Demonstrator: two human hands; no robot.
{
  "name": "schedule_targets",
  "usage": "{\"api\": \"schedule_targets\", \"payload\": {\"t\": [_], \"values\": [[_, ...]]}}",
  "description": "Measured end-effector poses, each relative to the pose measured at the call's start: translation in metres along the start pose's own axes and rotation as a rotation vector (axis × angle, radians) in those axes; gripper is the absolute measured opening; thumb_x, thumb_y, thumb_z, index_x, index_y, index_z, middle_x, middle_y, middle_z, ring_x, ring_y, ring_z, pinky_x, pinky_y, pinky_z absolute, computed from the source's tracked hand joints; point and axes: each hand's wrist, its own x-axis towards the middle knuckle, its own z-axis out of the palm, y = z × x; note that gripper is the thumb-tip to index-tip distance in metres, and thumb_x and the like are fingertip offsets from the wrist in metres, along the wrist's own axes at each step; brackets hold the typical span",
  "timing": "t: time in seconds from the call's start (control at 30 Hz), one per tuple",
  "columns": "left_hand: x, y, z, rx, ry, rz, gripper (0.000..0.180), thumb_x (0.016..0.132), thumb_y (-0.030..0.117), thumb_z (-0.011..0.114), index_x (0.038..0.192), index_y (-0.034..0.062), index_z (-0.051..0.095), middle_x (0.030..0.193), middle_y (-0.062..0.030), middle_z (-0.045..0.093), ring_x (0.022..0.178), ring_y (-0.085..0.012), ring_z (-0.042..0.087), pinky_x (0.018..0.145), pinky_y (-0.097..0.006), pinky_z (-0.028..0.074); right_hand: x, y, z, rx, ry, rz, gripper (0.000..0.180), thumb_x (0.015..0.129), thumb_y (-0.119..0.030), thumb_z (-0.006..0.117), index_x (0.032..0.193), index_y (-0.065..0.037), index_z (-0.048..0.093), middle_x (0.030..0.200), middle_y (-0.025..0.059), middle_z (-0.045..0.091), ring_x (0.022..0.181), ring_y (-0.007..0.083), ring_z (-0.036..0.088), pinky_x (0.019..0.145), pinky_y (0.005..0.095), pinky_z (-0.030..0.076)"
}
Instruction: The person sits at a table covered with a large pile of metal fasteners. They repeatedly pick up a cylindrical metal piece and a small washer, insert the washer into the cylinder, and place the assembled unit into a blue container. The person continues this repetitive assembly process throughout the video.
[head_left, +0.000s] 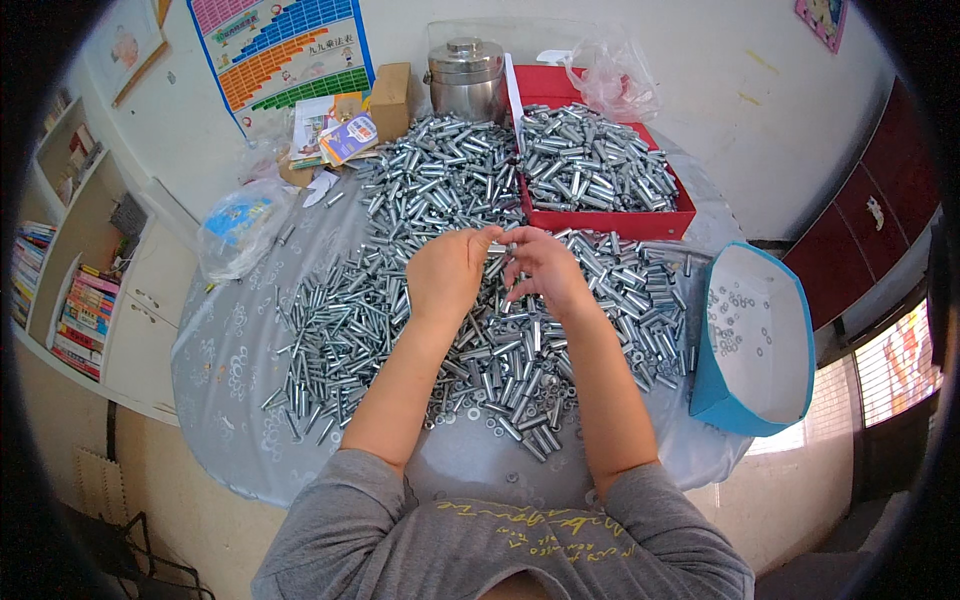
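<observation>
My left hand and my right hand meet at the fingertips above the middle of a large heap of metal parts. The left hand is closed, its thumb and fingers pressed together toward the right hand. My right hand is curled, thumb and forefinger pinching close to the left fingertips, the other fingers bent loosely. A small grey metal piece shows between the fingertips; its exact kind is mostly hidden. Below lie thin bolts on the left, metal sleeves on the right and washers near the front.
A red box full of assembled metal anchors stands behind the right hand, beside a heap of similar anchors. To the right sits a blue fabric bin with washers inside. A steel pot, a cardboard box and plastic bags line the back.
</observation>
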Motion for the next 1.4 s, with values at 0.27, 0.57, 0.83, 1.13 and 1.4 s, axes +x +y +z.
{"api": "schedule_targets", "payload": {"t": [0.27, 0.57, 0.83, 1.13, 1.4], "values": [[0.001, 0.000, 0.001, 0.079, -0.059, -0.003, 0.039, 0.090, 0.039, 0.041, 0.087, 0.0106, 0.067, 0.073, -0.0146, 0.062, 0.067, -0.0340, 0.059, 0.058, -0.043, 0.044, 0.006, 0.007, -0.005, -0.029, 0.017, 0.050, 0.034, 0.086, -0.033, 0.038, 0.097, -0.003, 0.050, 0.063, 0.0049, 0.050, 0.041, 0.0114, 0.043, 0.035, 0.0241, 0.032], [0.000, 0.000, 0.005, 0.081, -0.018, -0.002, 0.050, 0.089, 0.046, 0.040, 0.070, 0.0060, 0.063, 0.067, -0.0135, 0.059, 0.064, -0.0331, 0.058, 0.055, -0.043, 0.043, 0.008, 0.008, -0.013, 0.039, 0.138, -0.016, 0.022, 0.080, -0.021, 0.044, 0.092, -0.006, 0.054, 0.064, -0.0003, 0.041, 0.048, 0.0081, 0.038, 0.038, 0.0232, 0.035], [0.001, 0.000, 0.002, 0.091, -0.017, -0.001, 0.052, 0.089, 0.047, 0.038, 0.067, 0.0049, 0.060, 0.066, -0.0138, 0.059, 0.064, -0.0335, 0.057, 0.055, -0.043, 0.042, -0.008, -0.005, -0.006, -1.011, 0.532, -0.354, 0.040, 0.083, -0.040, 0.052, 0.099, -0.004, 0.062, 0.101, 0.0176, 0.057, 0.084, 0.0332, 0.058, 0.076, 0.0371, 0.045], [-0.002, -0.002, -0.001, -0.011, 0.043, 0.035, 0.041, 0.090, 0.042, 0.038, 0.087, 0.0135, 0.068, 0.072, -0.0110, 0.062, 0.066, -0.0324, 0.059, 0.056, -0.042, 0.044, -0.019, -0.021, 0.007, -0.837, 0.055, -0.382, 0.025, 0.080, -0.027, 0.060, 0.091, -0.004, 0.065, 0.077, 0.0130, 0.061, 0.069, 0.0257, 0.058, 0.063, 0.0326, 0.045], [0.011, -0.014, -0.015, 0.249, -0.066, -0.172, 0.051, 0.088, 0.050, 0.040, 0.079, 0.0027, 0.056, 0.079, -0.0153, 0.059, 0.072, -0.0359, 0.058, 0.061, -0.045, 0.044, -0.028, -0.025, -0.040, -1.055, 0.378, -0.440, 0.035, 0.074, -0.027, 0.068, 0.100, -0.004, 0.061, 0.100, 0.0153, 0.058, 0.094, 0.0307, 0.056, 0.081, 0.0364, 0.044]]}}
